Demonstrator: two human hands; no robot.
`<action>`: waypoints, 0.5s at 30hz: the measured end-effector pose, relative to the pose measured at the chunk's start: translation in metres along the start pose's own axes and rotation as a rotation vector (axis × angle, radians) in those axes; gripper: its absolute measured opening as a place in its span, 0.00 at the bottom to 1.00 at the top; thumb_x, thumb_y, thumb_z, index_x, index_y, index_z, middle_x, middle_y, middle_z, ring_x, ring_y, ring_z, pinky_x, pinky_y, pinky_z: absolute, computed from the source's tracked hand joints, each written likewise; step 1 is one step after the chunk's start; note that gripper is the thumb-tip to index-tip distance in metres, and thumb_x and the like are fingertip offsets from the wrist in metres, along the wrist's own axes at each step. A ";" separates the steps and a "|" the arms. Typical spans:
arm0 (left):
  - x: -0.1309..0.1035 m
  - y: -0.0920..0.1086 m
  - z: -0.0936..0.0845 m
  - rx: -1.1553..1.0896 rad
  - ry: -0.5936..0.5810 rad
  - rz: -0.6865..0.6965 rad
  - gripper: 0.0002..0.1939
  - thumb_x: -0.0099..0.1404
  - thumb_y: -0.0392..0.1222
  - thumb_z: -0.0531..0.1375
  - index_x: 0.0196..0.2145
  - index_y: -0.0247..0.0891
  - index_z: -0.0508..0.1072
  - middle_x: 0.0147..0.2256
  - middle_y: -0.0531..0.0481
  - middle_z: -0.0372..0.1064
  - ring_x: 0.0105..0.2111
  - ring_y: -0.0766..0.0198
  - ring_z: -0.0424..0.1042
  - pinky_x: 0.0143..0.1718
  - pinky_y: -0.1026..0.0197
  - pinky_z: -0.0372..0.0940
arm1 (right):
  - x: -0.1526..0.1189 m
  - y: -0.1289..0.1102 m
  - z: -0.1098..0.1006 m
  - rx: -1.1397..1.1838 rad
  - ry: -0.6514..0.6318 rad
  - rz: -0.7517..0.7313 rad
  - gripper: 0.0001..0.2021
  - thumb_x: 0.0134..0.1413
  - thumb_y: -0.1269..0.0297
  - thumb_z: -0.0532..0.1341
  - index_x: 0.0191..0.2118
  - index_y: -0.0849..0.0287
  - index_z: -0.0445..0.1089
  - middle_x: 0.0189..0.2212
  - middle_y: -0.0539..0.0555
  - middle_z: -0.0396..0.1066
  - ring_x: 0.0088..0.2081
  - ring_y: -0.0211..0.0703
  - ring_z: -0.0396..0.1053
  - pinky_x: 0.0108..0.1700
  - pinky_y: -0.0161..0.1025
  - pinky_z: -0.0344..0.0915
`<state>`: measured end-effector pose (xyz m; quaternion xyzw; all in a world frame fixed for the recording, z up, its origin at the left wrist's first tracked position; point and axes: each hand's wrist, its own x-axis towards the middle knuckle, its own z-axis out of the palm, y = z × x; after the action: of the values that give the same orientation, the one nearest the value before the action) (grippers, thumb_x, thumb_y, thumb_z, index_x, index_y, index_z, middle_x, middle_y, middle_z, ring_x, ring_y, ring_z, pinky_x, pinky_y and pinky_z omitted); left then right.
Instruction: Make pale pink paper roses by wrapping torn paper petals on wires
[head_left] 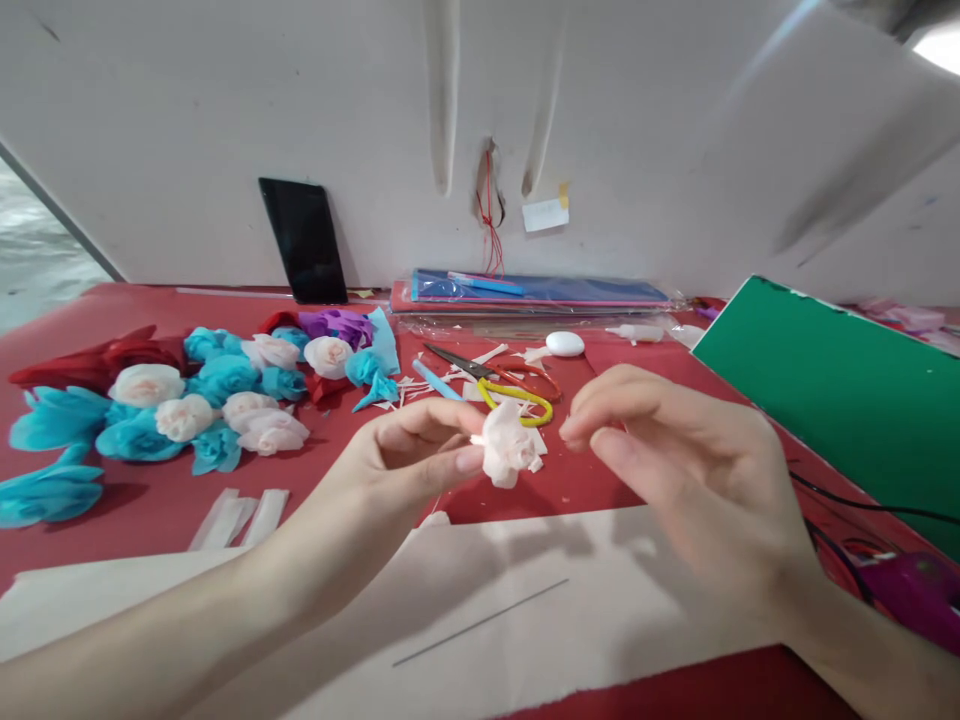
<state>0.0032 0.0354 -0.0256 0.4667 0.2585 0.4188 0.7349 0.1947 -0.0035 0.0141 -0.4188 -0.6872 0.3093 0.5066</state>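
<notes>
Between the thumb and fingers of my left hand (pixel 420 455) is a small pale pink paper flower (pixel 510 445), pinched at its left side, with its layered petals turned to the right. My right hand (pixel 675 465) hovers a short way to the right of the flower, not touching it. Its fingers are curled, with a small gap between thumb and fingertips, and I see nothing in them. Below both hands lies a wide pale paper sheet (pixel 480 570) with a thin dark wire (pixel 480 622) on it.
Scissors (pixel 517 395) with yellow and red handles lie among paper scraps behind the flower. Blue, white and red paper flowers (pixel 225 380) cover the left. A phone (pixel 304 240) leans on the wall. A green board (pixel 832 390) and purple glue gun (pixel 911 595) are at right.
</notes>
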 end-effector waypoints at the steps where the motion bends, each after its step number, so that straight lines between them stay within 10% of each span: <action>1: 0.000 0.000 -0.001 0.012 0.009 0.004 0.01 0.59 0.42 0.68 0.30 0.48 0.80 0.31 0.61 0.79 0.34 0.69 0.76 0.39 0.71 0.68 | 0.000 0.002 -0.001 0.052 -0.004 0.033 0.10 0.59 0.73 0.60 0.33 0.51 0.75 0.32 0.44 0.74 0.36 0.33 0.69 0.40 0.31 0.66; 15: 0.021 0.007 -0.040 0.657 -0.088 0.147 0.04 0.56 0.37 0.67 0.25 0.42 0.81 0.28 0.55 0.75 0.33 0.64 0.72 0.40 0.66 0.64 | 0.008 0.014 -0.004 0.263 -0.003 0.221 0.12 0.64 0.63 0.58 0.32 0.52 0.76 0.31 0.47 0.72 0.34 0.35 0.67 0.36 0.31 0.64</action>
<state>-0.0191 0.0737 -0.0363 0.7137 0.3131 0.3444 0.5235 0.2015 0.0103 0.0070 -0.4214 -0.5914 0.4508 0.5190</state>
